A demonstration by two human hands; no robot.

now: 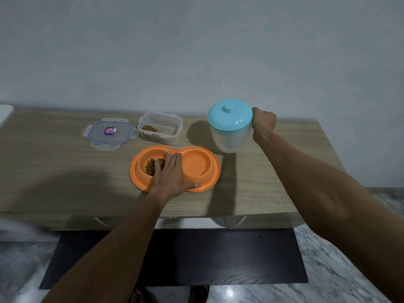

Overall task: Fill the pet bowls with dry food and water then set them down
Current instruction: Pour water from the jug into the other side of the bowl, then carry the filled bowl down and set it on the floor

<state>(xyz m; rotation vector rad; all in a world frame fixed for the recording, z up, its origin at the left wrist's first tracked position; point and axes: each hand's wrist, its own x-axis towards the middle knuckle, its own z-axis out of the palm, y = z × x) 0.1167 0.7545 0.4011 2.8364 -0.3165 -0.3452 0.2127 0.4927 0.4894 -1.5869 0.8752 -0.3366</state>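
Note:
An orange double pet bowl (207,171) lies on the wooden table (54,160). Its left well holds brown dry food (150,166); the right well looks empty. My left hand (171,176) rests flat on the bowl's middle, fingers spread, thumb on the near rim. My right hand (263,123) grips the handle of a white jug with a light blue lid (229,125), which is held tilted slightly, just behind and right of the bowl. I cannot tell whether the jug touches the table.
Behind the bowl stands a clear plastic container (160,127) with a little dry food left in it. Its lid (109,134) lies flat to the left. A wall rises behind the table. A dark mat (218,259) lies on the marble floor below.

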